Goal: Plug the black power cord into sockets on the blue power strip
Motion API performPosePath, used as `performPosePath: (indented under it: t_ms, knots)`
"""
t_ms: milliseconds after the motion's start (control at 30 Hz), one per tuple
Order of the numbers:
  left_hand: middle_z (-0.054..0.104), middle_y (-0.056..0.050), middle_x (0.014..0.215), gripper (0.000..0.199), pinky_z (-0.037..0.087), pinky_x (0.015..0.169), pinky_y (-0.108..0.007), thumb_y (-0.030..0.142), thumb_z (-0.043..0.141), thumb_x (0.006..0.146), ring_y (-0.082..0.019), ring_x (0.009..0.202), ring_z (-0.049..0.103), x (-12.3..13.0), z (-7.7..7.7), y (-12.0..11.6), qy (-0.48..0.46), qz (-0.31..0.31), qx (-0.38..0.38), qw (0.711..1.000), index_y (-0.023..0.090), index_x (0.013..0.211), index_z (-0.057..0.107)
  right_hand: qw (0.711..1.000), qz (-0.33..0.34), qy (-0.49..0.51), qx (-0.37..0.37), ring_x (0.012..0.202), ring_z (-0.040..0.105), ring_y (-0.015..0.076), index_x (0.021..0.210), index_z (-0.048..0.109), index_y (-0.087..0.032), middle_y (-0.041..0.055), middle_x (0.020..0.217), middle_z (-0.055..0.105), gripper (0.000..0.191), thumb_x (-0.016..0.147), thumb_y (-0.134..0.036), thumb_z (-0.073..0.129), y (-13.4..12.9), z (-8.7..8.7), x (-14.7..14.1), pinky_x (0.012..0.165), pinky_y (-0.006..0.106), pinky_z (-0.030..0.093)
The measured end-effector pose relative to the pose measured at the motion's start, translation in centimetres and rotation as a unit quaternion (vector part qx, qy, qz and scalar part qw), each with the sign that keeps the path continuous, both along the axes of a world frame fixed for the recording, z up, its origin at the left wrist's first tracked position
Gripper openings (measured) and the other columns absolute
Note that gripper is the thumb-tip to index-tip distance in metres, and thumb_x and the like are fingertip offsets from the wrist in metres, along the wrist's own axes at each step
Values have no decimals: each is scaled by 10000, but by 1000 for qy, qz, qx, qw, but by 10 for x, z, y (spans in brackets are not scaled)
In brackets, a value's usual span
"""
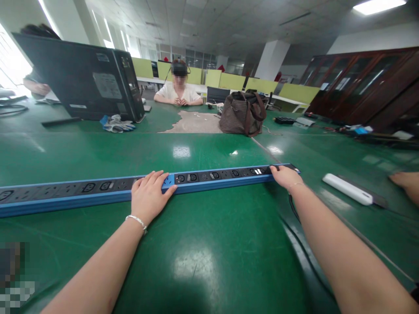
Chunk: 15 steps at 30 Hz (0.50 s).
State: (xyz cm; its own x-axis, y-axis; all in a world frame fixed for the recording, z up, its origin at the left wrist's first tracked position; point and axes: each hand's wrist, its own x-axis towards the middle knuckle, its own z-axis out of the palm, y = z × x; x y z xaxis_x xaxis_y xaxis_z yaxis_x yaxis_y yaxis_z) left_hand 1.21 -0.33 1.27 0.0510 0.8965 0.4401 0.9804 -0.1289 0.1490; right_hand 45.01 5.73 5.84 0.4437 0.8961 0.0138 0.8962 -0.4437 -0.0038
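A long blue power strip (209, 188) with a black socket face lies across the green table, running out of view at the left edge. My left hand (150, 194) rests over its middle beside a blue socket, fingers spread on top and thumb apart. Near the strip's right end, my right hand (284, 175) has its fingers wrapped over the edge. A black cable (304, 248) passes under my right forearm and runs towards the lower right.
Beyond the strip stand a black computer tower (108, 83), grey-blue gloves (117, 124) and a brown bag (242, 114). A white device (347, 189) lies at the right, near another person's hand (406, 181). A person (178, 92) sits across the green table (203, 150).
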Motion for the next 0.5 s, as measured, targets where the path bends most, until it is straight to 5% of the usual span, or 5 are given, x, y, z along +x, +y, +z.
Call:
performPosePath:
  t_ms: [500]
  knots:
    - [563,-61,1301,485,292,1005,-432,545,379,862,-250,1234,456,-1,1,0,1,-2,-1,1000,246,1199,558,999,49,-22,1,1049,599,231,1066,642,-79,198,1088,651,548,932,-467,280,-3,-2,9,877,282,412]
